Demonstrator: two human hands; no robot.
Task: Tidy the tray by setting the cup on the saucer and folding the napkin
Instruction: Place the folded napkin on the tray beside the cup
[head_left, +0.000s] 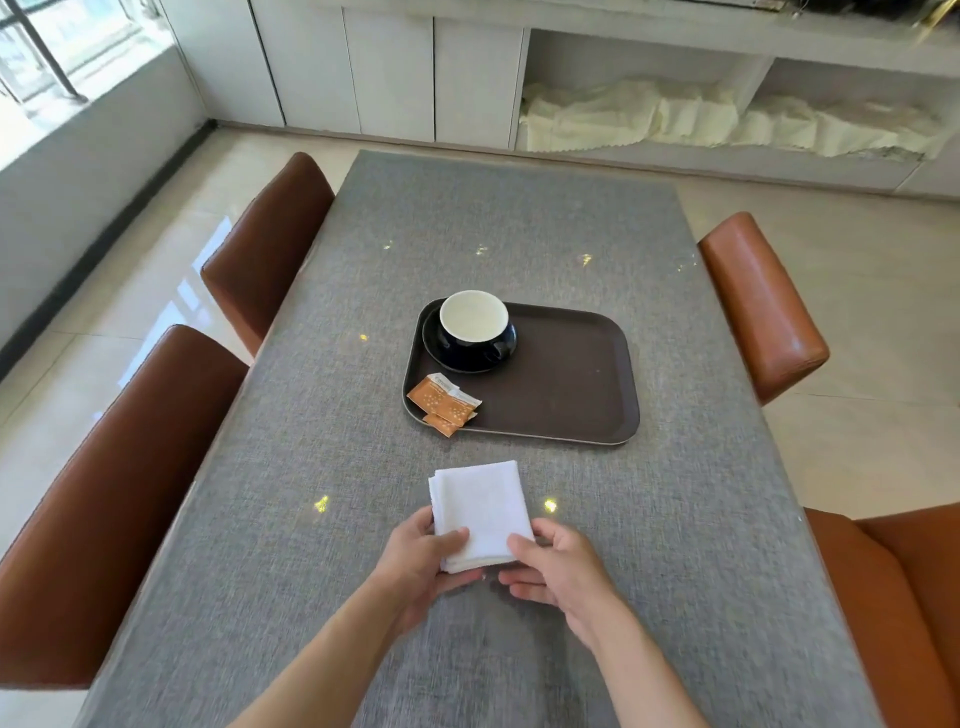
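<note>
Grey woven fabric covers the worktop (519, 234) in front of you, with small yellow glints of light on it. Brown leather chairs (130, 493) stand along its left and right sides, on a glossy pale tile floor. Against the far wall runs a white cabinet (389, 78) whose open shelves hold crumpled pale cloth (675, 119); a window shows at far left.

Your left hand (421, 561) and right hand (561, 571) each pinch a near corner of the folded white napkin (480, 512), thumbs on top. It lies near you, apart from the dark brown tray (571, 384). At the tray's far left the dark cup (475, 332) sits on its saucer (441, 358); orange sachets (444, 405) overlap the tray's near left rim. Their print is too small to read, and the fingers under the napkin are hidden.
</note>
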